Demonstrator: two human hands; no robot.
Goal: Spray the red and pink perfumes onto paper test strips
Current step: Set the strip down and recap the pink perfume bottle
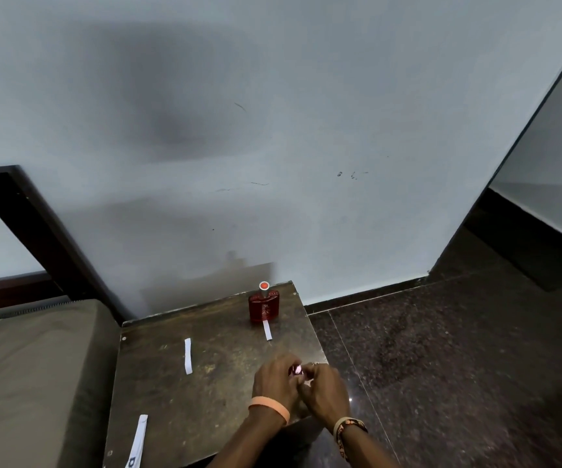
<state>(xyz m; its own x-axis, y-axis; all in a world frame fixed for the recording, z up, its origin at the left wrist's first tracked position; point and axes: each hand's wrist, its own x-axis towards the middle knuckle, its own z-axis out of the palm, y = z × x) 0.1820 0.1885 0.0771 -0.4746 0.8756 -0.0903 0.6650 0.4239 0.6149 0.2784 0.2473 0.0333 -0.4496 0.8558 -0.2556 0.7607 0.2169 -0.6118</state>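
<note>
A red perfume bottle with a silver sprayer stands upright at the far right of a small brown table. One paper strip lies just in front of it, another strip lies mid-table, and a third strip rests at the near left edge. My left hand and my right hand meet over the table's right edge, both closed around a small pink perfume bottle. Only its shiny pink top shows between my fingers.
A grey wall rises right behind the table. A brown cushioned seat with a dark wooden frame adjoins the table's left side. Dark speckled stone floor spreads to the right.
</note>
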